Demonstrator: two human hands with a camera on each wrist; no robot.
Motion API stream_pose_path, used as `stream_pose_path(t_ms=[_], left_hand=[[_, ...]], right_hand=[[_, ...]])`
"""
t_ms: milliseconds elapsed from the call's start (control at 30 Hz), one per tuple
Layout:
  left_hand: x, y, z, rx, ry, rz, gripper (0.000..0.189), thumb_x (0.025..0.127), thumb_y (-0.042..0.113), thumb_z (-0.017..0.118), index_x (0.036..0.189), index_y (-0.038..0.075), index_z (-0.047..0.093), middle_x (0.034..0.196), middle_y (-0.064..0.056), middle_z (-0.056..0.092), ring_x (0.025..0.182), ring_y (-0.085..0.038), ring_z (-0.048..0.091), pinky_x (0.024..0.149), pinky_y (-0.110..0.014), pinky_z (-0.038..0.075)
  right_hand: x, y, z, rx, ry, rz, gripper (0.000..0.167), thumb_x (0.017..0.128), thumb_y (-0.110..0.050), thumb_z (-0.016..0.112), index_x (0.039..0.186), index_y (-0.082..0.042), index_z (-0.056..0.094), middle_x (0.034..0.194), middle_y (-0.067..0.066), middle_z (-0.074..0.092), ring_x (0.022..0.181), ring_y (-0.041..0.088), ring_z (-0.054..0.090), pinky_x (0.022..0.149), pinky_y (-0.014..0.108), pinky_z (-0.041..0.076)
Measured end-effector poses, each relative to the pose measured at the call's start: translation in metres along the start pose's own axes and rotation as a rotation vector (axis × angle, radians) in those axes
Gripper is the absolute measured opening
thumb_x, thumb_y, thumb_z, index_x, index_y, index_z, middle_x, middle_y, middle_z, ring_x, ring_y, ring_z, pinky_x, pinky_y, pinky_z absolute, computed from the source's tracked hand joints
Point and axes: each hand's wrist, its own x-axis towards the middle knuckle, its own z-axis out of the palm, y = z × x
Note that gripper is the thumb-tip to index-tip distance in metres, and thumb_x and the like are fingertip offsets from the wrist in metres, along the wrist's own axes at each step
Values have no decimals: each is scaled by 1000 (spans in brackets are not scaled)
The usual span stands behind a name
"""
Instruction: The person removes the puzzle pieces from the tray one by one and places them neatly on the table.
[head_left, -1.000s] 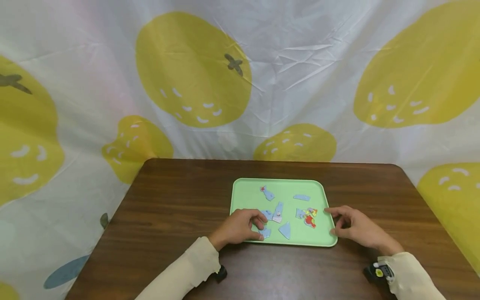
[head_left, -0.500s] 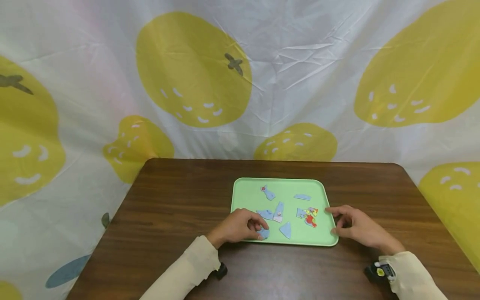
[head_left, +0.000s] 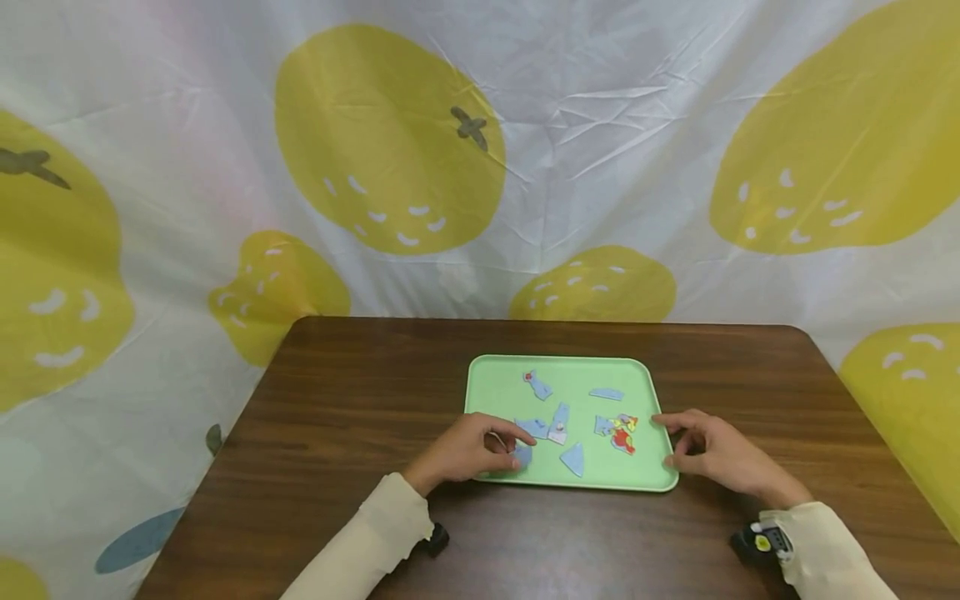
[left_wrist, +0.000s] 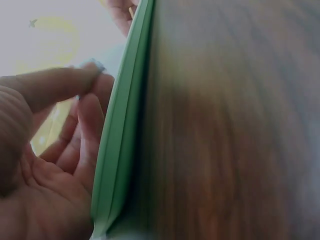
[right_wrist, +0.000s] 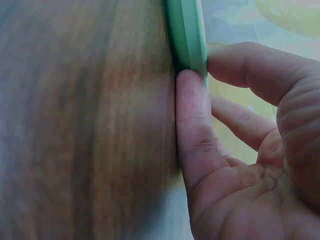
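Observation:
On the light green tray point(head_left: 480, 375), my left hand point(head_left: 468, 448) pinches a pale blue puzzle piece point(head_left: 522, 456) between thumb and fingertips, near the front left corner. In the left wrist view a bluish edge of the puzzle piece point(left_wrist: 97, 65) shows at the fingertips; the rest is hidden. My right hand point(head_left: 708, 450) is at the tray's right rim, thumb and forefinger apart. In the right wrist view its fingertips touch the green tray point(right_wrist: 187, 35) from outside. Two blue pieces point(head_left: 558, 423) lie side by side just beyond my left fingertips.
A triangular blue piece point(head_left: 573, 459) lies near the tray's front. Red, yellow and blue pieces point(head_left: 621, 429) sit together at the right. A thin blue strip point(head_left: 606, 393) and a red-tipped piece point(head_left: 537, 384) lie farther back. Brown table point(head_left: 375, 375); a lemon-print cloth point(head_left: 600, 150) hangs behind.
My left hand has drawn slightly left with the blue puzzle piece at its fingertips, its forefinger straightening. My right hand stays at the tray's rim.

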Motion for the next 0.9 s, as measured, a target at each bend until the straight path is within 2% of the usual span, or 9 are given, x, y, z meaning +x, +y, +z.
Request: stream_pose_path(t_ms=[200, 433, 633, 733, 800, 900], left_hand=[[-9, -2, -7, -124, 22, -43, 35, 92, 16, 84, 125, 9, 77, 102, -3, 66, 83, -9, 72, 69, -23, 56], [-24, -6, -17, -132, 54, -86, 39, 89, 20, 87, 124, 10, 75, 97, -2, 67, 73, -11, 71, 67, -25, 55], [-38, -8, -29, -164, 58, -129, 43, 88, 22, 88, 126, 9, 73, 90, -4, 72, 73, -17, 73, 69, -32, 60], [-44, -9, -36, -127, 68, -105, 43, 89, 23, 87, 127, 7, 72, 88, -3, 74, 75, -14, 71, 69, -30, 59], [-49, -11, -42, -70, 84, -80, 44, 90, 25, 86, 128, 7, 72, 87, -1, 74, 76, -12, 69, 70, -28, 55], [-55, -15, -48, -18, 103, -64, 43, 91, 27, 86, 127, 8, 72, 87, 1, 75, 82, -11, 69, 77, -28, 54]], right_hand=[[1, -2, 1, -3, -3, -9, 60, 89, -16, 86, 143, -1, 63, 118, 13, 62, 85, 4, 62, 66, 24, 49], [3, -2, -2, -26, -18, -8, 61, 89, -19, 86, 143, -2, 63, 116, 12, 64, 83, 4, 62, 65, 24, 49], [6, -3, -4, -30, -33, -3, 61, 89, -20, 86, 143, -1, 63, 112, 11, 63, 82, 5, 61, 65, 24, 49], [6, -3, -4, -19, -31, -6, 62, 89, -19, 86, 143, 0, 63, 115, 12, 62, 81, 5, 61, 65, 24, 48], [5, -2, -4, -20, -27, -4, 61, 88, -18, 86, 142, -1, 63, 113, 12, 63, 81, 5, 61, 65, 24, 48], [4, -1, -3, -27, -21, 3, 60, 88, -18, 86, 142, -2, 64, 109, 10, 63, 80, 5, 61, 64, 24, 49]])
